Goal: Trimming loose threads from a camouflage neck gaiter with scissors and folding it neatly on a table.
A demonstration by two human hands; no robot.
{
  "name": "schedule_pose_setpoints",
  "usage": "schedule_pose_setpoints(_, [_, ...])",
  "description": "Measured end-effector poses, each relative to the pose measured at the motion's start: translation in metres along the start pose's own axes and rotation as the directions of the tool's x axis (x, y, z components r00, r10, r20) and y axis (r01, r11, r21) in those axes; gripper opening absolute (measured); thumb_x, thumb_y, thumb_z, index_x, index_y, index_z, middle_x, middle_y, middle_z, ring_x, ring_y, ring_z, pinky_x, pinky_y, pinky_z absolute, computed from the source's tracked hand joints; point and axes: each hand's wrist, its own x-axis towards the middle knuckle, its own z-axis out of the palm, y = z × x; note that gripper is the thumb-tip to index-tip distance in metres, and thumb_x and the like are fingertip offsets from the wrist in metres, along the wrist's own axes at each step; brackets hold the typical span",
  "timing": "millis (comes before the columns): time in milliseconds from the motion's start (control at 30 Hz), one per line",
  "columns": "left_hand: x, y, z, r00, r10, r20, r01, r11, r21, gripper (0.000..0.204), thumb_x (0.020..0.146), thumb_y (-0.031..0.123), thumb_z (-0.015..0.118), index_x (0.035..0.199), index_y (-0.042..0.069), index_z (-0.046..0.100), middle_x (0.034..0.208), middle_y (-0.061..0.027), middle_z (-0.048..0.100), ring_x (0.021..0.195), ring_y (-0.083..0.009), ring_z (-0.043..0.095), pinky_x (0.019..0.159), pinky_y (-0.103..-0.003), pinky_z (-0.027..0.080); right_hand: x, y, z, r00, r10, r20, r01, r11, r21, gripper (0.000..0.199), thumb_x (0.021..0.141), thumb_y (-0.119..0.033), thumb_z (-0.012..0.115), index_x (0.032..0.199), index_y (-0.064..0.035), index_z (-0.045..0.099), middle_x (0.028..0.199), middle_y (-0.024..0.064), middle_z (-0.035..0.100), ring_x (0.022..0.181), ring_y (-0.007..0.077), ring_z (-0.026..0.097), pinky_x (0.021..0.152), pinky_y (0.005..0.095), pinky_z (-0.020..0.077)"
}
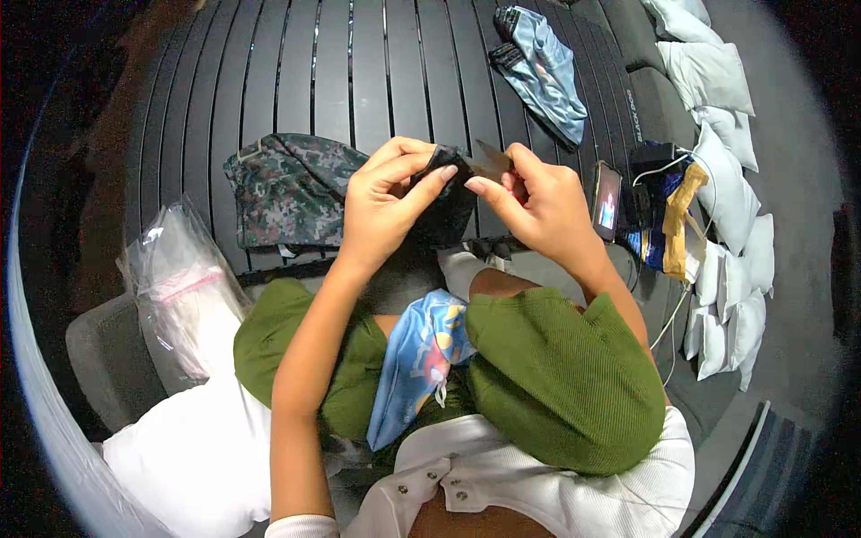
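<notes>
My left hand (390,197) pinches the edge of a dark cloth (444,211) between thumb and fingers, and the rest of the cloth hangs below. My right hand (543,197) grips a small pointed metal blade (489,161), its tip close to that edge; whether it is a knife or snips I cannot tell. A camouflage-print fabric piece (287,193) with a light cord lies on the table beside my left hand. Whether it joins the dark cloth is hidden behind my hand. Across my lap is a light-blue printed fabric piece (421,368) with a small white cord end.
The dark slatted table (359,72) carries folded blue fabric with black trim (543,76) at its far right. A lit phone (607,202) and a yellow-and-blue packet (677,224) with a white cable sit to the right. Clear plastic bags (184,278) lie left; pale pillow-like packs (713,81) line the far right.
</notes>
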Motion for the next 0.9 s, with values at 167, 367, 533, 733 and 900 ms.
schedule_pose_setpoints(167, [0.004,0.002,-0.009,0.981,-0.098,0.169,0.108,0.993,-0.054,0.015,0.084,0.010,0.059,0.086,-0.005,0.059,0.085,-0.0037,0.056,0.081,-0.0087,0.052,0.073,-0.022,0.042,0.003,0.001,-0.007,0.996,0.010,0.087,-0.009,1.000,-0.011,0.035,0.078,-0.023,0.067,0.067,-0.0022,0.041,0.048,0.0073,0.042,0.039,0.0156,0.040,0.041,0.0279,0.0331])
schedule_pose_setpoints(367, [0.005,-0.004,-0.010,0.951,-0.206,0.229,0.228,0.971,-0.072,0.022,0.087,0.017,0.056,0.081,-0.004,0.056,0.078,0.0003,0.053,0.073,-0.0047,0.046,0.066,-0.019,0.038,0.003,0.001,-0.017,0.973,0.027,0.229,-0.025,1.000,-0.012,0.038,0.078,-0.027,0.067,0.064,-0.0020,0.041,0.046,0.0076,0.042,0.039,0.0165,0.041,0.040,0.0293,0.0326])
schedule_pose_setpoints(533, [0.005,-0.004,-0.013,0.954,-0.193,0.230,0.207,0.977,-0.041,0.023,0.087,0.018,0.056,0.080,-0.004,0.055,0.076,0.0011,0.053,0.069,-0.0044,0.044,0.062,-0.020,0.036,0.003,-0.003,-0.019,0.951,0.058,0.303,-0.063,0.998,0.004,0.039,0.078,-0.028,0.066,0.063,-0.0019,0.041,0.046,0.0075,0.041,0.038,0.0163,0.039,0.040,0.0299,0.0297])
schedule_pose_setpoints(733, [0.007,-0.001,-0.012,0.960,-0.125,0.252,0.139,0.990,-0.037,0.020,0.087,0.014,0.056,0.081,-0.005,0.056,0.078,-0.0010,0.054,0.072,-0.0057,0.047,0.064,-0.020,0.038,0.003,-0.005,-0.021,0.951,0.074,0.299,-0.077,0.997,-0.001,0.039,0.078,-0.028,0.066,0.063,-0.0017,0.041,0.046,0.0075,0.040,0.039,0.0162,0.038,0.040,0.0300,0.0301])
schedule_pose_setpoints(900, [0.006,-0.001,-0.012,0.953,-0.122,0.277,0.133,0.991,-0.024,0.016,0.086,0.009,0.056,0.084,-0.006,0.058,0.080,-0.0029,0.055,0.075,-0.0070,0.050,0.067,-0.021,0.040,0.002,-0.004,-0.020,0.951,0.064,0.301,-0.053,0.998,-0.043,0.040,0.077,-0.030,0.067,0.063,-0.0016,0.042,0.046,0.0081,0.042,0.039,0.0170,0.040,0.041,0.0301,0.0315])
